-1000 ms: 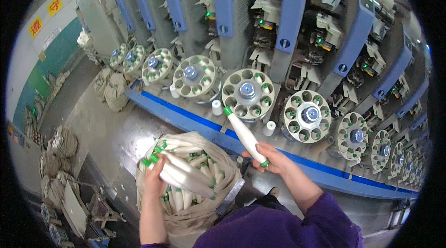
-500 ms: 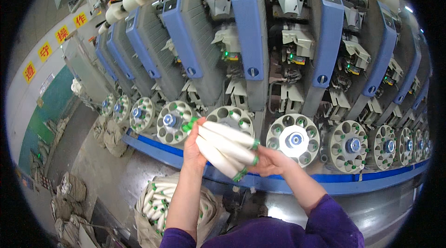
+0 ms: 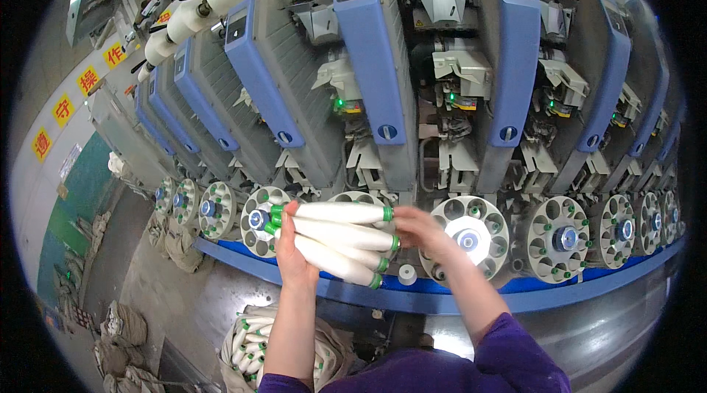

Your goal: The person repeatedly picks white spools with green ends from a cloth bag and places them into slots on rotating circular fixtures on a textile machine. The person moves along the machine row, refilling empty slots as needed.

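Observation:
My left hand (image 3: 294, 252) is closed around one end of a bundle of several yarn bobbins (image 3: 335, 234). They are wound with white yarn, show green at both ends, and lie fanned out nearly level. Beside their right-hand ends is my right hand (image 3: 426, 232), its fingers smeared by motion; whether it touches a bobbin I cannot tell. Behind the bundle, a round bobbin magazine (image 3: 353, 198) with open pockets is partly hidden. To the right of it, near my right hand, stands another magazine (image 3: 490, 211) with a bright white disc at its centre.
A cloth sack (image 3: 335, 341) full of similar bobbins stands below my forearms. A blue rail (image 3: 353, 299) runs along the winding machine's front. Tall blue-and-grey machine units (image 3: 372, 47) rise behind the row of magazines. More sacks (image 3: 121, 323) lie on the floor at left.
The bobbin bundle has turned from slanting down to nearly level and moved slightly left. My right hand has risen from beneath the bobbin ends to beside the upper ones. The view has shifted slightly.

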Available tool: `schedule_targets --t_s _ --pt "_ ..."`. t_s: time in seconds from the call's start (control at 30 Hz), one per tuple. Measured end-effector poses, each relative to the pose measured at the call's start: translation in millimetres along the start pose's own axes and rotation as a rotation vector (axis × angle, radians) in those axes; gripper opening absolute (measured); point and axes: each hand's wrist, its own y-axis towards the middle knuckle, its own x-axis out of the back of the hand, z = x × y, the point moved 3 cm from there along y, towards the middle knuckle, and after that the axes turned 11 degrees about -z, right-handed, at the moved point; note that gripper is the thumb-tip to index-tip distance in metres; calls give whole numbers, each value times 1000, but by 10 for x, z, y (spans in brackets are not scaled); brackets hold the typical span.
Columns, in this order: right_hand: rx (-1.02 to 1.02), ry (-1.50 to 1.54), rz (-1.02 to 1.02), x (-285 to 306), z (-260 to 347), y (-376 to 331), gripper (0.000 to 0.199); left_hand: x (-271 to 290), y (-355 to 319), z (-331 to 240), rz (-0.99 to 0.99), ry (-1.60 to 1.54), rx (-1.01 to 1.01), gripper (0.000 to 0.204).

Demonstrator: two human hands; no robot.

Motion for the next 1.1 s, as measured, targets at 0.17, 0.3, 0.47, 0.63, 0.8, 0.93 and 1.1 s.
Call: schedule_targets --t_s 0.17,0.3,0.47,0.63,0.8,0.93,1.1 --pt "-105 785 44 -48 -271 123 24 295 73 -178 -29 16 -4 37" --pt "131 1047 -447 919 80 -262 9 597 134 -399 -76 -16 -5 39" --pt "18 320 -695 408 -286 -458 17 727 193 -492 -30 -86 -23 40" --pt "-414 375 338 -1242 -955 -498 56 812 195 -583 -60 -67 -66 45" --pt "-360 616 -83 -1257 -1269 -459 18 983 220 -739 -92 24 -141 49" --pt "-128 611 -453 51 -1200 -542 14 1173 231 -845 -150 34 -154 50" --pt "288 801 -615 1124 -628 -876 24 1285 228 -941 -123 -14 -129 49"
